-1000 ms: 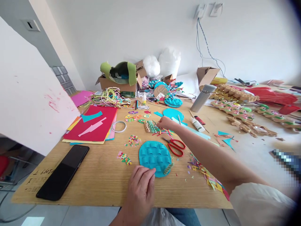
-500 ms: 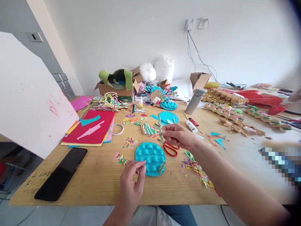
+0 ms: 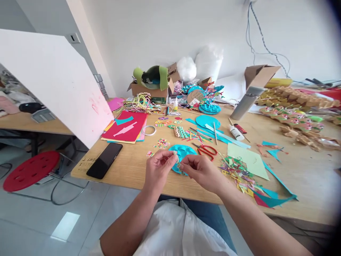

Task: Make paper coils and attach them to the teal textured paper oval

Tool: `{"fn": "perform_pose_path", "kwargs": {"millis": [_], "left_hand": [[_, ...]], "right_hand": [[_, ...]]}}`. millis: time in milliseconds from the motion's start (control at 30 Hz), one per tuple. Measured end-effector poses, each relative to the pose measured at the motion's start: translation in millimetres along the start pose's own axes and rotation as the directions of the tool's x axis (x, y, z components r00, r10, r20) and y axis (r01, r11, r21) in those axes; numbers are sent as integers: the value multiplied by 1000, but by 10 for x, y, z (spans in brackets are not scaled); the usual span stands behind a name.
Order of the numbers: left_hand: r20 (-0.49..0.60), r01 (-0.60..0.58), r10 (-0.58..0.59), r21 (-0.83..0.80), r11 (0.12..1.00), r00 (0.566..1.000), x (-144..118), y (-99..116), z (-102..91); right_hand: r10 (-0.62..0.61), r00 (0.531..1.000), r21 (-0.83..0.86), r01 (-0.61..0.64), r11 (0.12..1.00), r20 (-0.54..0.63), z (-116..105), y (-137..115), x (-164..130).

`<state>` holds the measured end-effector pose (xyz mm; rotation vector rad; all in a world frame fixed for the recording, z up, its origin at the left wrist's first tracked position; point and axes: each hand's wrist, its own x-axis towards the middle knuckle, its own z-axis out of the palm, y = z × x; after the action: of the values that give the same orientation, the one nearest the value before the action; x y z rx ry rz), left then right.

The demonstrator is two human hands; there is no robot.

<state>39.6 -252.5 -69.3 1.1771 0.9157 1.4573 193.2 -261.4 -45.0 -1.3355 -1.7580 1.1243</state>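
Note:
My left hand [image 3: 160,166] and my right hand [image 3: 200,171] are close together above the near table edge. Pinched between their fingertips is a small pale green twisted paper strip [image 3: 177,158]; the fingers cover much of it. Directly behind and below them lies a round blue woven paper disc [image 3: 186,150], partly hidden by both hands. Red-handled scissors [image 3: 208,151] rest just right of the disc. Left of it are scattered small coloured paper dots [image 3: 163,143].
A black phone [image 3: 104,160] lies at the left, near stacked coloured paper [image 3: 125,126]. Paper scraps [image 3: 237,169] and a light green sheet [image 3: 249,160] lie to the right. A grey bottle [image 3: 246,104] stands farther back. A red stool [image 3: 32,170] is beside the table.
My right hand has come down and inward with the strip, and my left hand has risen to meet it and now grips it too. The view has shifted, showing more floor at the left.

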Motion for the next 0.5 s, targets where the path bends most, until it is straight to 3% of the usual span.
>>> {"fn": "perform_pose_path", "kwargs": {"millis": [267, 500], "left_hand": [[-42, -77, 79, 65, 995, 996, -72, 11, -47], [-3, 8, -8, 5, 1000, 1000, -84, 5, -46]], "right_hand": [[-32, 998, -66, 29, 997, -52, 115, 89, -169], [-112, 973, -195, 72, 978, -203, 291, 149, -248]]}}
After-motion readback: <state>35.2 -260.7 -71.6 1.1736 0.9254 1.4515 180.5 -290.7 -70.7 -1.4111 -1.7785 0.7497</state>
